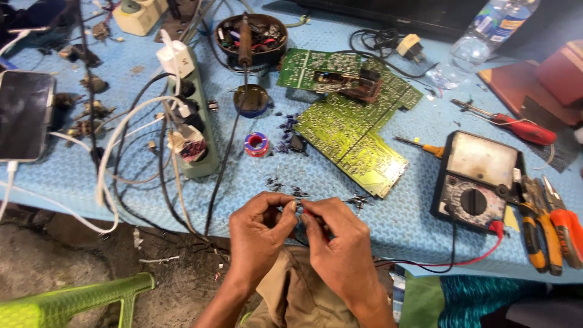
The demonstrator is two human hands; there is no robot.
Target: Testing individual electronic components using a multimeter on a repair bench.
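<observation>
My left hand [258, 234] and my right hand [340, 246] meet at the near edge of a blue mat. The left fingers pinch a tiny dark component [297, 206]. My right hand holds a thin red probe [316, 220] against it. Red and black leads [449, 262] run from there to an analog multimeter [477, 179] on the right. More small dark components [282, 182] lie scattered just beyond my fingers. Two green circuit boards [352, 130] lie farther back, in the middle.
A power strip [191, 109] with plugs and tangled cables lies at left, beside a phone [24, 112]. A soldering iron [245, 42] rests across a bowl of parts. There is a solder spool [256, 144], orange pliers [549, 228], a red screwdriver [516, 127], a plastic bottle [480, 39] and a green stool [73, 300].
</observation>
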